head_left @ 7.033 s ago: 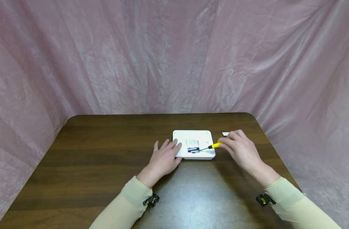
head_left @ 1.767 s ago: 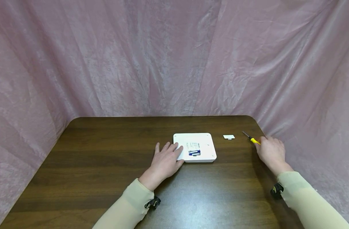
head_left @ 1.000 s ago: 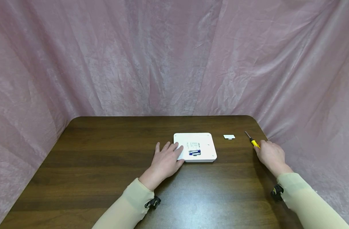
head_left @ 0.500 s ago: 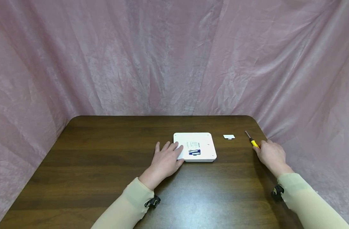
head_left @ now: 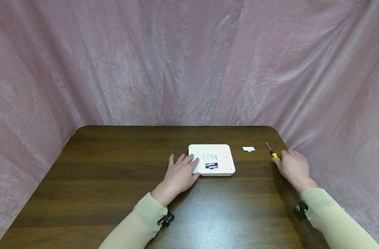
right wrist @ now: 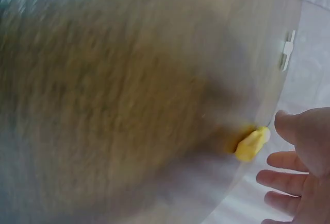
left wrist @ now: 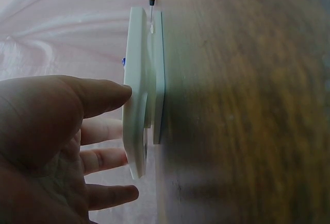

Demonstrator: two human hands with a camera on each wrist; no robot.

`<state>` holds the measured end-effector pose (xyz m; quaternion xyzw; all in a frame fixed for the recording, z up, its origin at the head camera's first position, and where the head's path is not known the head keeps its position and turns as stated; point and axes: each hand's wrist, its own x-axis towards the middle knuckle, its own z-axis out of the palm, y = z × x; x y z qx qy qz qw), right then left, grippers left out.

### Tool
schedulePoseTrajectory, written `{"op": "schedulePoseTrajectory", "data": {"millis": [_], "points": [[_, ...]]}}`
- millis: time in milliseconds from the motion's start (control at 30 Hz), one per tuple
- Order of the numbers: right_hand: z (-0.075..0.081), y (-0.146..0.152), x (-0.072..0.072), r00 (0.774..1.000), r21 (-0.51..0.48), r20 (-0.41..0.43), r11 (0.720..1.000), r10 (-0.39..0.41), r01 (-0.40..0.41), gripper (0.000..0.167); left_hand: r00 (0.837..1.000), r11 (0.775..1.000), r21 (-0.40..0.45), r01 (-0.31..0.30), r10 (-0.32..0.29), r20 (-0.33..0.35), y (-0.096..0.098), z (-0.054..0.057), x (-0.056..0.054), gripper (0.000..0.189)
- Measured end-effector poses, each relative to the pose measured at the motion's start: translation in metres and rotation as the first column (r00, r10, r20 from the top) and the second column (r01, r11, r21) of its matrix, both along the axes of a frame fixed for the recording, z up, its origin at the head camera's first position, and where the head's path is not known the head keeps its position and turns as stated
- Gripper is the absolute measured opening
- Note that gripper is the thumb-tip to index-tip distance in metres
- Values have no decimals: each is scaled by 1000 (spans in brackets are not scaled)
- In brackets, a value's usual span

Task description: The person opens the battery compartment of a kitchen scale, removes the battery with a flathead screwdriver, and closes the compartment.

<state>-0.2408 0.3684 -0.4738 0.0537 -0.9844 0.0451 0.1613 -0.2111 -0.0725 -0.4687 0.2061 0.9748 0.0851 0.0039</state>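
A white flat device (head_left: 220,157), shaped like a kitchen scale turned face down, lies on the table with its battery compartment uncovered. Blue-and-silver batteries (head_left: 211,165) sit in that compartment. My left hand (head_left: 178,174) rests on the device's left side, fingers spread over the top and thumb (left wrist: 111,98) against the near edge. At the table's right side a screwdriver (head_left: 275,156) with a yellow handle lies on the wood. My right hand (head_left: 293,168) is just beside it; in the right wrist view its fingers (right wrist: 281,183) are apart from the handle (right wrist: 251,144).
A small white battery cover (head_left: 248,149) with a tab lies between the device and the screwdriver. The dark wooden table (head_left: 114,193) has its right edge close to my right hand. A pink curtain (head_left: 177,62) hangs behind the table.
Earlier the right hand held the screwdriver tip at the batteries; it then moved right and laid the tool down. Just now its fingers have come off the handle. The left hand has stayed put.
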Motion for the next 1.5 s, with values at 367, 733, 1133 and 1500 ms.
{"op": "schedulePoseTrajectory", "data": {"millis": [367, 733, 1133, 1500], "points": [[10, -28, 0, 999, 10, 33, 999, 36, -37, 61, 1000, 1000, 0, 0, 0, -3, 0, 0, 0, 58], [18, -51, -3, 993, 17, 89, 997, 76, -77, 68, 1000, 1000, -5, 0, 0, 5, 2, -2, -2, 58], [22, -81, -2, 986, -4, 106, 992, 129, -129, 69, 1000, 1000, 1, -3, 3, 7, 3, -2, -1, 58], [24, -113, -4, 975, -17, 88, 979, 205, -205, 68, 1000, 1000, -1, -2, 2, 1, 3, -2, -1, 58]]}}
